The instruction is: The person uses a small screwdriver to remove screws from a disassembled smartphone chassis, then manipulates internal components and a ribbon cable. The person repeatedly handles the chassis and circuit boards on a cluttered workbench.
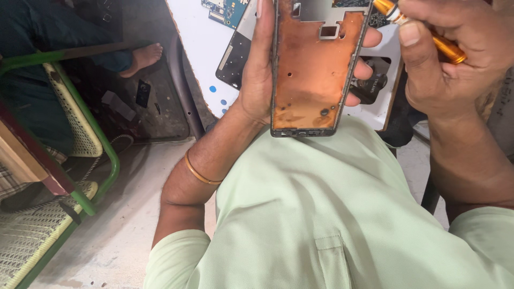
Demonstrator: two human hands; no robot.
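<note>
Here the left hand (262,80) is wrapped around a bare phone mid-frame of dark metal with a copper-coloured inner plate (313,69), held upright above the pale green shirt (332,214), fingertips curling round its right edge. The right hand (450,59) is closed on an orange metal screwdriver handle (428,32) near the frame's top right corner. Behind them lies a white table (201,48) with a black circuit board (233,61). A thin gold bangle (199,171) circles the left wrist.

The phone frame (313,69) loses its top at the picture's edge, the orange screwdriver (423,32) hides its tip, and the left hand (262,80) lies mostly behind the frame
</note>
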